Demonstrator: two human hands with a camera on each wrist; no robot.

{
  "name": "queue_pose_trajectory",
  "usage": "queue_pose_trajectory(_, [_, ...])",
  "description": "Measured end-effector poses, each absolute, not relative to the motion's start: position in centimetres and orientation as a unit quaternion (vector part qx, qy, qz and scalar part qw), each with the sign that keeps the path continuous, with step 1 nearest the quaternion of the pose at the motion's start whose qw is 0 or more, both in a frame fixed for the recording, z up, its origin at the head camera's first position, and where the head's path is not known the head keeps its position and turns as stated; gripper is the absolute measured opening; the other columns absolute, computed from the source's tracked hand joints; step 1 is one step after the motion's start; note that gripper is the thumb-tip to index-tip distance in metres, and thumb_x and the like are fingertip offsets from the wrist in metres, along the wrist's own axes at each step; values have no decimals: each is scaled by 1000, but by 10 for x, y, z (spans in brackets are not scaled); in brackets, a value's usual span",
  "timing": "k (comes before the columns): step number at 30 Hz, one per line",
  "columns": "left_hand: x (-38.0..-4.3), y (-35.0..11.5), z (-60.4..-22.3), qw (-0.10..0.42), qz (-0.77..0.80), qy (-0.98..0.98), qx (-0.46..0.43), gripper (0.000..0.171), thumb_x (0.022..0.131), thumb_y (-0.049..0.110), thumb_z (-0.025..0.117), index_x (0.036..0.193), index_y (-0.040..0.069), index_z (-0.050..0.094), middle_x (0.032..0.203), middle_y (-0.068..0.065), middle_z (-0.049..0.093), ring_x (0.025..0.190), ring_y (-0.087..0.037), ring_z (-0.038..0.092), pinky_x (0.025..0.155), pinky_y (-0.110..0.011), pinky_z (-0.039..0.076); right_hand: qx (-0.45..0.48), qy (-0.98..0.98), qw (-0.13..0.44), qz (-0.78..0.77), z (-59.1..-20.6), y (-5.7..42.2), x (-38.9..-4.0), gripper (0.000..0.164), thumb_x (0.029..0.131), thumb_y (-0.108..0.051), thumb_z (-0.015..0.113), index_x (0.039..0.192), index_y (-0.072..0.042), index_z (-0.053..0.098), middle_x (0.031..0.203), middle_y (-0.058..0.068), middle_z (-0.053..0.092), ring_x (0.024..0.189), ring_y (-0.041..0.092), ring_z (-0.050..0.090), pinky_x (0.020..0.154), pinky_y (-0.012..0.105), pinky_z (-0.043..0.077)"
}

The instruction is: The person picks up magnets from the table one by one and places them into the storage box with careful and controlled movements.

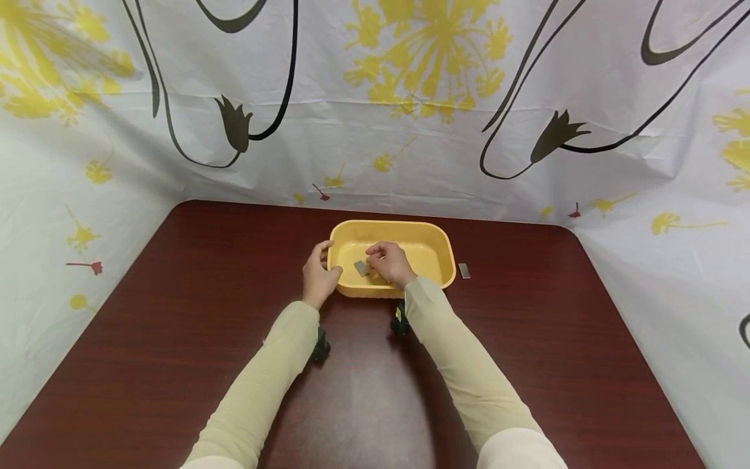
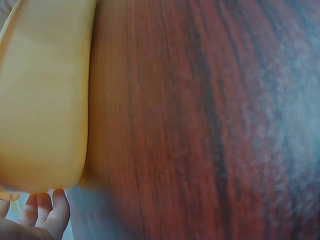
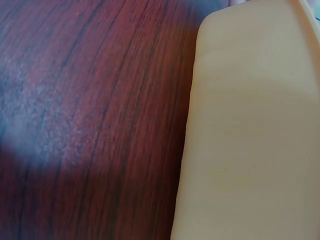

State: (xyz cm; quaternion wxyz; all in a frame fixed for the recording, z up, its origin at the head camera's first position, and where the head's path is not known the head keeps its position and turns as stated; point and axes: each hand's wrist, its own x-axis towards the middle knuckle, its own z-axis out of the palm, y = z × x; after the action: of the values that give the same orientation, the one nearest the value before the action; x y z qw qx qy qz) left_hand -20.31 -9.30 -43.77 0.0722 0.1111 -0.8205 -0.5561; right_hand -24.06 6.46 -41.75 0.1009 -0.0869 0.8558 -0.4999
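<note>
A yellow plastic basin point(image 1: 391, 292) stands on the dark red-brown table. My left hand point(image 1: 320, 277) grips its left end, with the thumb at the rim. In the left wrist view, the left fingers point(image 2: 59, 212) touch the outside of the basin wall point(image 2: 45, 100). My right hand point(image 1: 391, 262) reaches over the front rim into the basin, fingers bent. Right beside its fingertips is a small flat grey rectangular piece point(image 1: 361, 268); whether they pinch it cannot be told. The right wrist view shows only the basin's outer wall point(image 3: 255, 125) and table, hiding the right fingers.
Another small grey rectangular piece point(image 1: 464, 270) lies on the table point(image 1: 527, 326) just right of the basin. A white patterned cloth point(image 1: 328, 130) hangs behind the table and along its sides. Dark wrist devices point(image 1: 400, 319) sit under the sleeves.
</note>
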Motion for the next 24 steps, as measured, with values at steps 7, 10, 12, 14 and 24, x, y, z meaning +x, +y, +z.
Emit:
queue_pose_trajectory(7, [-203, -92, -437, 68, -555, -822, 110, 56, 73, -3, 56, 126, 15, 48, 113, -13, 55, 95, -26, 54, 73, -36, 49, -99, 855, 49, -507, -419, 68, -237, 18, 86, -5, 56, 99, 6, 62, 86, 14, 62, 77, 28, 62, 62, 25, 48])
queue_pose_trajectory(10, [-204, -92, -438, 69, -555, -821, 111, 57, 73, -3, 56, 126, 16, 47, 113, -12, 55, 95, -26, 55, 73, -36, 48, -120, 855, 1, -504, -419, 68, -235, 18, 86, -7, 56, 97, 5, 63, 84, 13, 62, 74, 25, 61, 66, 27, 48])
queue_pose_trajectory(12, [-204, -92, -439, 72, -558, -820, 110, 57, 73, -4, 55, 126, 15, 47, 112, -12, 56, 94, -26, 55, 72, -37, 49, -133, 854, -32, -503, -419, 68, -234, 17, 86, -8, 56, 95, 4, 64, 83, 12, 63, 73, 23, 60, 67, 28, 48])
queue_pose_trajectory(14, [-204, -92, -438, 71, -562, -817, 108, 57, 73, -4, 55, 126, 16, 48, 111, -12, 56, 94, -26, 55, 73, -37, 49, -140, 847, -56, -510, -417, 68, -232, 16, 85, -7, 57, 95, 4, 64, 83, 12, 63, 72, 22, 60, 67, 28, 48])
queue_pose_trajectory(24, [-200, -94, -434, 63, -568, -813, 108, 56, 75, -3, 54, 127, 15, 46, 115, -13, 54, 96, -26, 54, 72, -36, 49, -151, 794, -84, -583, -395, 82, -216, 15, 86, -3, 57, 95, 7, 61, 86, 18, 62, 70, 30, 61, 58, 21, 47])
